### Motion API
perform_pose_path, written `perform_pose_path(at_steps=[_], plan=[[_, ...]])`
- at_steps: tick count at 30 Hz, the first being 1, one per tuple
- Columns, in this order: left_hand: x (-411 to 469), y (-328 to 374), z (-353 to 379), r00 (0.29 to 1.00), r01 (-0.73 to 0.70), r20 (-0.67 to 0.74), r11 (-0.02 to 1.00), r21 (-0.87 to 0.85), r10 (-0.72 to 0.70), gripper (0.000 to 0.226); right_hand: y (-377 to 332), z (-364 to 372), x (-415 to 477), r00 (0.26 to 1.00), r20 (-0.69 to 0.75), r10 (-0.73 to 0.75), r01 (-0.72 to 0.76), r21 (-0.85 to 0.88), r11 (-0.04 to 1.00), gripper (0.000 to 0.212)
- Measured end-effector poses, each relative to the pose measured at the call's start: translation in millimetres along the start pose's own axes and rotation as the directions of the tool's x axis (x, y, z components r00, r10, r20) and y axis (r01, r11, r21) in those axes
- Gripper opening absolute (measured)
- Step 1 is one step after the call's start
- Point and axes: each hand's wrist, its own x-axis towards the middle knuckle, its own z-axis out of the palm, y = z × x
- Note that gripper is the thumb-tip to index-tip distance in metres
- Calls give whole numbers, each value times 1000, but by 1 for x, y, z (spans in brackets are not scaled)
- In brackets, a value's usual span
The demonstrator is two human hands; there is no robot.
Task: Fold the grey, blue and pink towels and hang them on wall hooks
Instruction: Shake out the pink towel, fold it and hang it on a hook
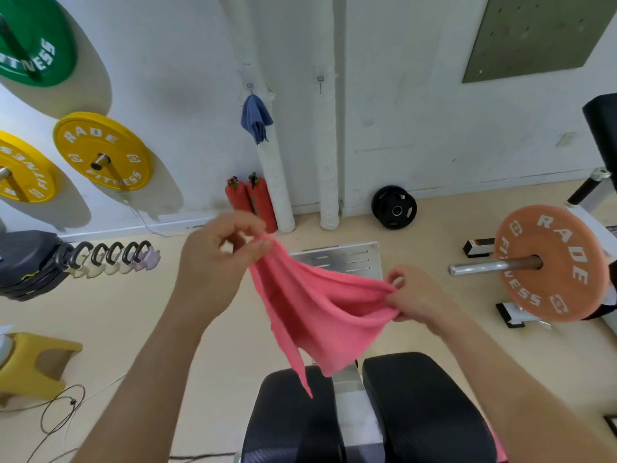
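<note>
With your left grip and right grip each pinching only an edge of the pink terry towel, held mid-air above the black padded seat, any slackening could drop it crooked.

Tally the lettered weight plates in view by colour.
Green plate: 1
Yellow plates: 2
Orange plate: 1
Total: 4
</note>
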Motion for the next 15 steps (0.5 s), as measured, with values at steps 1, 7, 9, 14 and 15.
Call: perform_pose_path(at_steps=[1,7,9,14,15], plan=[[-1,-8,-5,995,72,65,997,-32,-70,29,-3,-16,2,1000,-20,6,-6,15,1000,20],[-5,-42,-10,895,29,389,896,442,-221,29,-10,-67,17,995,-89,-48,20,-295,955,16],[-8,-50,-4,877,-42,424,841,539,-227,27,-9,-64,13,985,-110,-136,39,-619,785,15],[-16,-70,10,922,33,321,870,492,-217,36,-1,-45,6,986,-66,-153,49,-765,642,20],[-16,-73,11,935,87,270,886,455,-230,39,1,-44,8,992,-62,-109,40,-665,746,18]])
